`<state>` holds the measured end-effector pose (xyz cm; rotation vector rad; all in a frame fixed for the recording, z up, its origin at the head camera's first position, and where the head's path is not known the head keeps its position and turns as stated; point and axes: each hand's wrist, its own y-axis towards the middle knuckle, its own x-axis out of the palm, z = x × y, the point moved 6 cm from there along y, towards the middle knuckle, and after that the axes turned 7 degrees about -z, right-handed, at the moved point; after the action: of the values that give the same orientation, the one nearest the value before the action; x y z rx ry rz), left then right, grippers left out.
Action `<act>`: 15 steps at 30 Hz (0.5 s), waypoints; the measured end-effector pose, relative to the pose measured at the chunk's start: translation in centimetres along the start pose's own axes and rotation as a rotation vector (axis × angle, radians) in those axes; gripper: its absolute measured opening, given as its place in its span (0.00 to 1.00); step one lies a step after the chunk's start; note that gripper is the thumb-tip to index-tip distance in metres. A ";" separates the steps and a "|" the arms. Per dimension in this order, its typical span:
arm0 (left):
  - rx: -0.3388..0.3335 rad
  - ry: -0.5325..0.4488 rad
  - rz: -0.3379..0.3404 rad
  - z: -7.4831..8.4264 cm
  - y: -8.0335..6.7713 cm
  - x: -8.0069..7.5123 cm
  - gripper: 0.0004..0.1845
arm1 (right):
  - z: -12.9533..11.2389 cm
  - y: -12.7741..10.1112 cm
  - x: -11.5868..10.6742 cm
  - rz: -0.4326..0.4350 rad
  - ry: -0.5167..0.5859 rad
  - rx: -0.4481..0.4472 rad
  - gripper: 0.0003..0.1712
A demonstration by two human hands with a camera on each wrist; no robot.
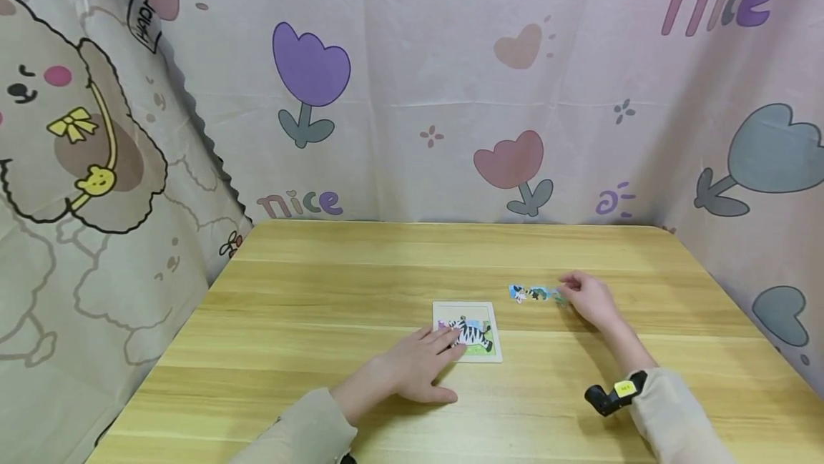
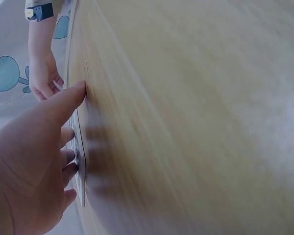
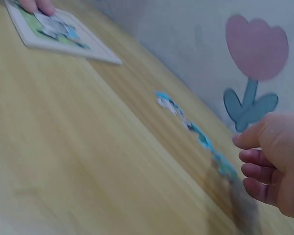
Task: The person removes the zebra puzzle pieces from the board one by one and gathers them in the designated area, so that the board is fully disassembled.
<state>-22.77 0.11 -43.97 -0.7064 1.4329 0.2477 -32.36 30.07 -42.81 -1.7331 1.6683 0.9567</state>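
covering puzzle board (image 1: pixel 491 358), left hand (image 1: pixel 415 371), blurred pieces (image 3: pixel 196 132)

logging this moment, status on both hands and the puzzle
Left hand flat, fingers pressing puzzle board. Right hand at the loose pieces, grip unclear. Nothing in the way.

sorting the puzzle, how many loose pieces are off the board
3, as far as the blur allows, in a row on the table right of the puzzle board, by the right hand: loose pieces. More may be hidden.
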 end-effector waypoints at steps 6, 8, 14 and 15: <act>-0.012 0.009 0.011 -0.1 -0.7 -0.1 0.41 | -3.4 0.4 1.5 -0.037 0.060 -0.059 0.15; -0.021 0.009 0.014 -0.2 -1.0 0.0 0.41 | -4.8 0.4 2.3 -0.067 0.080 -0.077 0.15; -0.030 0.006 0.023 -0.3 -1.6 0.3 0.42 | -8.7 0.3 5.2 -0.165 0.147 -0.142 0.13; -0.031 0.004 0.022 -0.3 -1.7 0.4 0.42 | -9.3 0.3 5.7 -0.181 0.159 -0.150 0.13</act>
<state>-21.97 -1.49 -43.80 -0.7176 1.4442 0.2861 -31.67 19.26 -41.79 -2.0691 1.5351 0.8999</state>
